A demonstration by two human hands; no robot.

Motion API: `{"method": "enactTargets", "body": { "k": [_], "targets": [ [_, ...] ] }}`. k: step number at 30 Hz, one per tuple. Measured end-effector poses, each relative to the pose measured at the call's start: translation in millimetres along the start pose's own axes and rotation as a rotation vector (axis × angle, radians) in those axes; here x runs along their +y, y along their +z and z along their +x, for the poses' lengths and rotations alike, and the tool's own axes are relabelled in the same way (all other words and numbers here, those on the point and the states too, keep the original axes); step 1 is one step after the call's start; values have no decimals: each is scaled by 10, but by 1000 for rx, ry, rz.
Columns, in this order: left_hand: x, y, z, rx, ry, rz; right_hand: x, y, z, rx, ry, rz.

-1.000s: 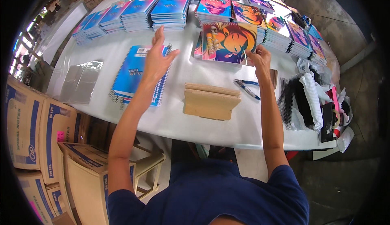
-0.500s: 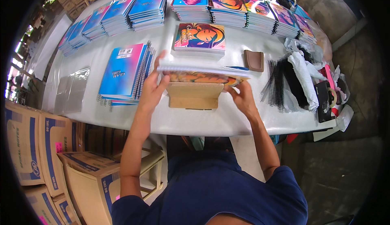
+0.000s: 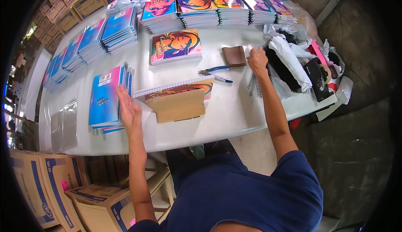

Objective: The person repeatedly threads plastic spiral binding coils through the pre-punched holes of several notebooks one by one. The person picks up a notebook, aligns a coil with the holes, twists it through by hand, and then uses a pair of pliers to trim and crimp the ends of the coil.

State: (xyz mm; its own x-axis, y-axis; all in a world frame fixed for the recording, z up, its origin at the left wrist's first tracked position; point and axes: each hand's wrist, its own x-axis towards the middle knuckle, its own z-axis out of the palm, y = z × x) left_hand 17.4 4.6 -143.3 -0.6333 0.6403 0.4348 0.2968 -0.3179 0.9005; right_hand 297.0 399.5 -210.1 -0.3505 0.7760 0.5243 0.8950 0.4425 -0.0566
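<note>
An unbound notebook (image 3: pixel 171 90), with white pages and an orange patterned cover, leans upright against a brown cardboard stand (image 3: pixel 178 106). My left hand (image 3: pixel 130 112) is open, fingers stretched, between the stand and a stack of blue-pink spiral notebooks (image 3: pixel 106 98); whether it touches the page edge I cannot tell. Reaching right, my right hand (image 3: pixel 257 59) has its fingers curled closed at the far end of black spiral binding coils (image 3: pixel 255 85). What its fingertips pinch is hidden. Blue-handled pliers (image 3: pixel 217 68), a pen (image 3: pixel 223 79) and a brown leather-like piece (image 3: pixel 233 56) lie nearby.
An orange-covered notebook stack (image 3: pixel 176 47) stands beyond the stand. Rows of notebook stacks (image 3: pixel 197 12) line the table's far side. White wrapped rolls (image 3: pixel 289 62) and a tape roll (image 3: pixel 324 72) crowd the right edge. Clear plastic sleeves (image 3: pixel 63 125) lie left; cardboard boxes (image 3: pixel 102 194) stand below.
Both hands have let go of the notebook, which now rests on the stand. My right hand has moved right to the coils; my left has opened beside the notebook. The view has shifted.
</note>
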Motion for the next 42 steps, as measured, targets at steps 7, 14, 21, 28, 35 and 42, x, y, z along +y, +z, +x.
{"method": "enactTargets", "body": {
  "k": [7,14,21,28,35,42],
  "targets": [
    [233,-68,-103,44,51,95,16,-216,124,-226,-8,68],
    [548,182,30,39,143,91,2,-260,39,-266,-26,69],
    [698,421,53,-14,169,209,357,-259,292,-431,111,292],
    [795,1024,192,-298,471,1089,-827,-1698,-220,-453,-361,1168],
    [618,1280,315,-504,303,1061,-995,-1844,-411,-605,-394,1220],
    [635,1274,313,-509,284,1040,-1019,-1804,-403,-574,-423,1263]
  ]
}}
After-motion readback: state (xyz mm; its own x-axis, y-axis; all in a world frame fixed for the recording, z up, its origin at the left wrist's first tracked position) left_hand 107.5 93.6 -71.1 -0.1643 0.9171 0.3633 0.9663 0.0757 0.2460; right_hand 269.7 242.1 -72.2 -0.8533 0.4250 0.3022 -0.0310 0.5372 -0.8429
